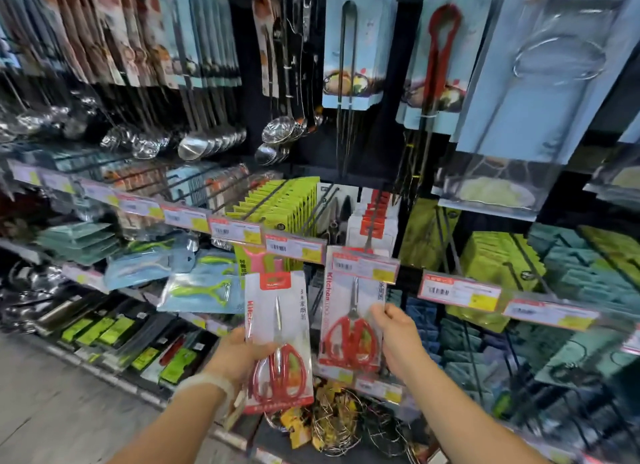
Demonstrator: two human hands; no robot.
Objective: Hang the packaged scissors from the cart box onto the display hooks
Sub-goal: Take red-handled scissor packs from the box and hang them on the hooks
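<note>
Retail aisle, kitchenware section: a dark wall display (pixel 381 158) fills the view, hung top to bottom with carded goods on hooks. Grey floor (pixel 45 401) at lower left.

Upper tier, left: rows of steel ladles (pixel 194 144) on pale cards. Upper tier, centre and right: long tongs (pixel 348 68) on blue cards, one pair red-handled (pixel 440 54); a large blister pack with a wire utensil (pixel 554 58) at far right.

Middle tier: a run of price tags (pixel 235 229) on a rail, behind them lime-green carded packs (pixel 287 200) and red-and-white carded packs (pixel 375 217) threaded on hooks. Green peelers (pixel 204 290) in clear packs at left.

Lower tier: green-labelled dark packs (pixel 100 330) at left; wire items with yellow tags (pixel 332 418) at bottom centre; teal and blue packs (pixel 571 273) at right.

Packaged scissors, unit one (pixel 278 342): red handles, white card with red header, upright and slightly tilted. Left hand (pixel 239 354) grasps it at the card's left edge, thumb on the front; pale wristband (pixel 207 385) on that wrist.

Packaged scissors, unit two (pixel 353 318): same type, its top edge behind a price tag (pixel 365 266) at the display front; whether it is on a hook cannot be told. Right hand (pixel 398 332) pinches its right edge.

Cart box: not in view.
</note>
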